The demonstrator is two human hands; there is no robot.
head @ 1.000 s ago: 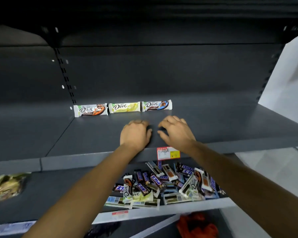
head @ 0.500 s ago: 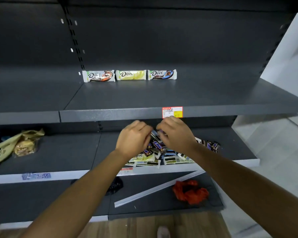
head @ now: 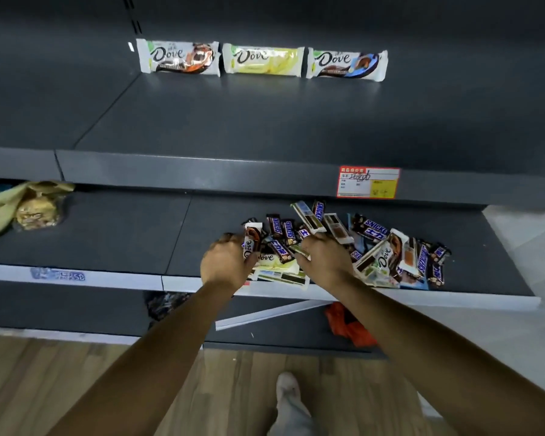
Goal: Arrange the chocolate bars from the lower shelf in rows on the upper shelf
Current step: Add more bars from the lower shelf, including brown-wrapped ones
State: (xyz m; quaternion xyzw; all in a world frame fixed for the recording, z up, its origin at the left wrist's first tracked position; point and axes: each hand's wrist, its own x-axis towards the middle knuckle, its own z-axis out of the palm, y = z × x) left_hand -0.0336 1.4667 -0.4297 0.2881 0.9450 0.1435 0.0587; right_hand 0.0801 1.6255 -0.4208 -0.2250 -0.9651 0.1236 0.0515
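Both hands are in the pile of chocolate bars (head: 375, 247) on the lower shelf (head: 107, 234). The left hand (head: 227, 262) grips a white Dove bar (head: 251, 243). The right hand (head: 324, 259) has its fingers curled into the heap; whether it holds anything, I can't tell.

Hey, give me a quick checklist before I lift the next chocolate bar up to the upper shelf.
1. Left hand grips the upright Dove bar: ok.
2. Right hand has a bar: cannot tell, its fingers curl into the pile.
3. Row of three Dove bars on the upper shelf straight: ok.
4. Free space right of the blue Dove bar: ok.
5. Lower shelf cleared: not ok, many bars lie there.
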